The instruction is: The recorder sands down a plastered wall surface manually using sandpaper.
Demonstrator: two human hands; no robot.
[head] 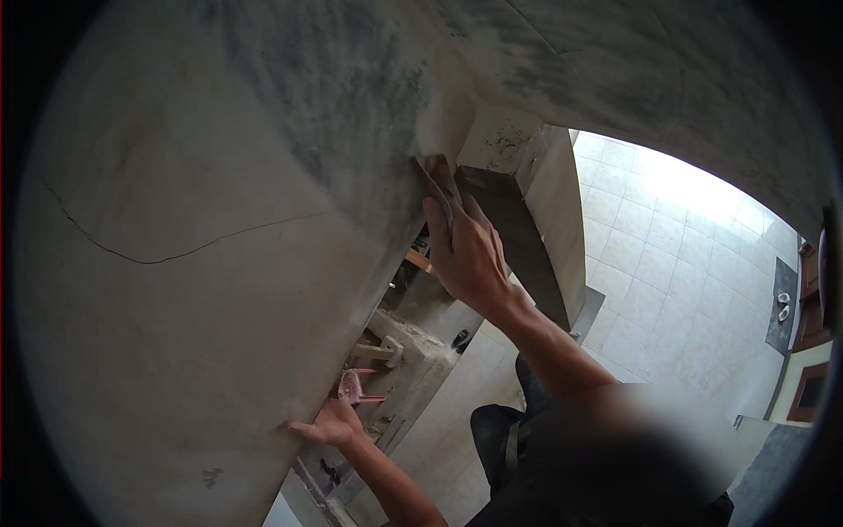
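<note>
My right hand [471, 253] holds a folded dark brown sheet, apparently sandpaper [440, 176], against the plastered wall [211, 329] near its edge. The back of this hand faces me, with the thumb on the left. Lower down, my left hand [336, 421] rests at the same wall's edge, palm visible and thumb touching the surface. Nothing shows in it; its fingers are partly hidden. A thin dark crack [148, 262] curves across the wall. Grey smears [342, 112] cover its upper part, beside the corner where another plastered surface [593, 59] meets it.
A plaster ledge [553, 217] juts out right of my right hand. Far below are a pink plastic stool or chair [351, 387], dark footwear [461, 340] and a tiled floor [665, 244]. White footwear [782, 308] sits on a dark mat near a brown door [810, 300].
</note>
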